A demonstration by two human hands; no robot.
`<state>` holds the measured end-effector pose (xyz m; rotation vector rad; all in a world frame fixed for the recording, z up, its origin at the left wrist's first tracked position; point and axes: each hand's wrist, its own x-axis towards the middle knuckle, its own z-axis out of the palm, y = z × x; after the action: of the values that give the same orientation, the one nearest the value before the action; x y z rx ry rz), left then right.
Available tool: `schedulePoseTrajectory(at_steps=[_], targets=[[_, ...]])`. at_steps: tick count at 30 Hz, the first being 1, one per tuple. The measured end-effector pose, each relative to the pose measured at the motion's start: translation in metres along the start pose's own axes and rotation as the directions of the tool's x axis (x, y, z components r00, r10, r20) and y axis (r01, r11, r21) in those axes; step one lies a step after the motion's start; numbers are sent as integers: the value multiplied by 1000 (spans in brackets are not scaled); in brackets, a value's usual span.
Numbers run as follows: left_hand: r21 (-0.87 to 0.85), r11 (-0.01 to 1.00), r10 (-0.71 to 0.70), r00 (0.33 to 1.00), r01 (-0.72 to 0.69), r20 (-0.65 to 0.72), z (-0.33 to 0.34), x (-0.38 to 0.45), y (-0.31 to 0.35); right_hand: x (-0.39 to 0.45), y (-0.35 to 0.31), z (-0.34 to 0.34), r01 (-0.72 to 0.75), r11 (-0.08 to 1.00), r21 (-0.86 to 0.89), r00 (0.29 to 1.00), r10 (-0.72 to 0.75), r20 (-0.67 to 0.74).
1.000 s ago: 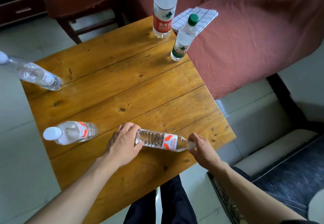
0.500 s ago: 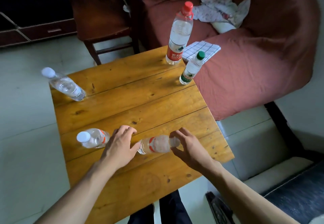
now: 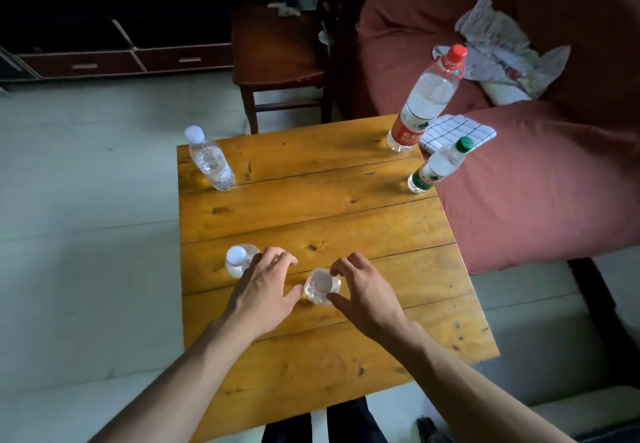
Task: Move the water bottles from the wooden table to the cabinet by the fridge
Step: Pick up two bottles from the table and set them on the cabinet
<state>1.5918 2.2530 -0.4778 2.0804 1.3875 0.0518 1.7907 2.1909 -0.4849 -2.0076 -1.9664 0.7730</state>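
Left hand (image 3: 265, 290) lies low over the near part of the wooden table (image 3: 311, 214), fingers spread and loosely bent, thumb tip against the side of the near bottle (image 3: 322, 286); it grips nothing; its fingers reach toward a white-capped bottle (image 3: 239, 262) standing just beside it at the table's left edge. Near bottle stands seen from above, blurred, between both hands. Right hand (image 3: 363, 292) cups that bottle from the other side, thumb and forefinger curved round it; whether they clamp it cannot be told.

Far left corner: a clear bottle (image 3: 209, 158) with white cap, upright, well apart from the hands. Far right corner: a tall red-capped bottle (image 3: 424, 99); near it on the right edge, a small green-capped bottle (image 3: 438, 165). All five stand close to edges; the table's centre planks lie bare.

Off the table: a dark wooden chair (image 3: 277, 54) beyond the far edge; a red-covered sofa (image 3: 536, 179) pressing against the right edge, a checked cloth (image 3: 457, 130) upon it; pale floor (image 3: 86, 234) open along the left side.
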Motion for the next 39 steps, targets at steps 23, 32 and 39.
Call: schedulePoseTrajectory(at_steps=[23,32,39], targets=[[-114,992,-88,961,60,-261,-33,-19,-51,-1,0,42,-161,980,117,987,156,47],[-352,920,-256,943,171,-212,2,-2,-90,-6,1,64,-193,927,322,975,217,-41],[-353,923,-238,950,155,-204,17,8,-106,-4,6,73,-220,913,345,962,261,-77]])
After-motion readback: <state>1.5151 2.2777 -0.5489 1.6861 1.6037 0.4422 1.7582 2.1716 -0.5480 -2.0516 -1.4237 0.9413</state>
